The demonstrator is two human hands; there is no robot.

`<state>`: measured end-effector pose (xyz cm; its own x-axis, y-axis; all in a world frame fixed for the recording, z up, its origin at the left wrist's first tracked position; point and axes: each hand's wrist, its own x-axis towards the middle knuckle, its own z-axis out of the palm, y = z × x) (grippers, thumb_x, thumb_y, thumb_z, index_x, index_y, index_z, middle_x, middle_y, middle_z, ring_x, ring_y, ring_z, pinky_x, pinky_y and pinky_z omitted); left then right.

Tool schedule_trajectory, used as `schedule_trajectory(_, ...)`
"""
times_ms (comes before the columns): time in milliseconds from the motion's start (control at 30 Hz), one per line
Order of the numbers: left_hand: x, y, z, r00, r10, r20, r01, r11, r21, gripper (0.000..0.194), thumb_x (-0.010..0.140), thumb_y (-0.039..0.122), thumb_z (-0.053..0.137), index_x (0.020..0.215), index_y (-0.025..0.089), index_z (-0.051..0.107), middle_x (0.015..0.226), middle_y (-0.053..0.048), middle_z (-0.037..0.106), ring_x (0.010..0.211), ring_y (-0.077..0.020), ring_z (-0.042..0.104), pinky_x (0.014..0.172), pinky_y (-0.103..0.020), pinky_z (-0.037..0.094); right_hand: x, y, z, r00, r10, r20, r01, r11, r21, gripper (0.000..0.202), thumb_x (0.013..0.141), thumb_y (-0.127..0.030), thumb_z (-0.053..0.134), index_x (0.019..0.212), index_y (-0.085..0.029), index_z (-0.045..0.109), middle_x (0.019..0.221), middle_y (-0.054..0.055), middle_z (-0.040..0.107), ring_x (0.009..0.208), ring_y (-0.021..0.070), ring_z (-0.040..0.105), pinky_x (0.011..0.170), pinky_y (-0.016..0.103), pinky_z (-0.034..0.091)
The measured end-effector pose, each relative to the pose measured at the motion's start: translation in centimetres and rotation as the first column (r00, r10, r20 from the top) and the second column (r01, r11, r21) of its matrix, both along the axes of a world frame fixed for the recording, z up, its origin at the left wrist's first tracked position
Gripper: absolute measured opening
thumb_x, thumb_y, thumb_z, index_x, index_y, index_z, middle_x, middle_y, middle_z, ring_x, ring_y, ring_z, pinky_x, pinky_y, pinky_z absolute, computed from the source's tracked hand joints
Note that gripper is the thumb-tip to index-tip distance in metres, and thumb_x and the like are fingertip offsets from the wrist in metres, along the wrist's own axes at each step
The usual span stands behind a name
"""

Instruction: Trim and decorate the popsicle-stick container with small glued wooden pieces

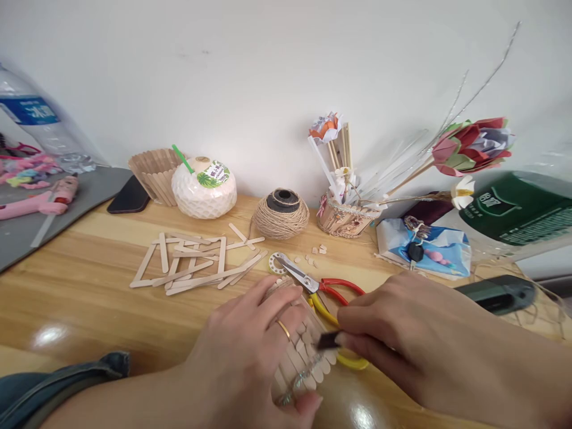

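Under my left hand (250, 351) is a craft piece of joined popsicle sticks (295, 363), gripped between thumb and fingers. A strand of shiny silvery trim (301, 378) runs across its rounded stick ends. My right hand (388, 333) pinches a small dark flat object (328, 340) against the piece's right side; motion blur hides its kind. Scissors (322, 292) with red and yellow handles lie just behind, partly hidden by my right hand. Beside their blades is a round white disc with holes (277, 263).
Loose popsicle sticks (196, 262) lie at centre left. Behind stand a stick basket (154, 173), a wrapped coconut (203, 187), a twine spool (281, 214) and a decorated pot (346, 214) with paper flowers. A pink glue gun (49, 199) rests left; a large green-labelled bottle (522, 208) lies right.
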<state>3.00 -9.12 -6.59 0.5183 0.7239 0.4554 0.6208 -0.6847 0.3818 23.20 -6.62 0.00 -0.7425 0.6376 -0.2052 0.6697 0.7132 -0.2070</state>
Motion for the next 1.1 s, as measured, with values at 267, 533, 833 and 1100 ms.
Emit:
schedule_trajectory(267, 0.1, 0.1, -0.1, 1.0, 0.004, -0.011, -0.004, 1.0, -0.019, 0.048, 0.055, 0.026, 0.06, 0.099, 0.008, 0.066, 0.109, -0.015, 0.069, 0.102, -0.0387, 0.061, 0.072, -0.055, 0.059, 1.1, -0.9, -1.0, 0.988, -0.013, -0.155, 0.038, 0.986, 0.16, 0.025, 0.093, -0.022, 0.037, 0.07, -0.021, 0.047, 0.061, -0.003, 0.052, 0.049, 0.0112, 0.043, 0.046, 0.028, 0.022)
schedule_trajectory(533, 0.0, 0.0, 0.1, 1.0, 0.006, -0.01, -0.006, 1.0, 0.007, 0.049, 0.055, 0.025, 0.059, 0.1, 0.009, 0.066, 0.106, -0.014, 0.07, 0.1, -0.0365, 0.063, 0.071, -0.052, 0.06, 0.9, -2.0, -2.2, 0.995, 0.091, -0.039, -0.068, 0.915, 0.398, 0.023, 0.082, -0.006, 0.038, 0.074, -0.022, 0.051, 0.067, -0.001, 0.058, 0.051, 0.0147, 0.046, 0.047, 0.03, 0.027)
schedule_trajectory(833, 0.0, -0.2, -0.2, 1.0, 0.009, -0.009, -0.008, 0.999, 0.033, 0.051, 0.057, 0.026, 0.059, 0.104, 0.008, 0.063, 0.107, -0.014, 0.069, 0.103, -0.0376, 0.062, 0.076, -0.056, 0.058, 0.1, -2.8, -1.2, 0.96, 0.183, 0.213, -0.279, 0.713, 0.643, 0.027, 0.076, -0.001, 0.038, 0.074, -0.02, 0.057, 0.06, 0.002, 0.06, 0.052, 0.0188, 0.052, 0.045, 0.034, 0.025)
schedule_trajectory(1100, 0.1, 0.0, -0.1, 1.0, 0.004, -0.002, -0.004, 1.0, 0.015, 0.048, 0.056, 0.026, 0.059, 0.101, 0.009, 0.063, 0.106, -0.014, 0.07, 0.103, -0.0361, 0.062, 0.077, -0.053, 0.058, -0.1, -1.1, -0.2, 0.937, 0.286, 0.2, -0.349, 0.78, 0.519, 0.024, 0.076, -0.005, 0.039, 0.072, -0.021, 0.056, 0.054, 0.001, 0.055, 0.042, 0.0161, 0.045, 0.042, 0.034, 0.023)
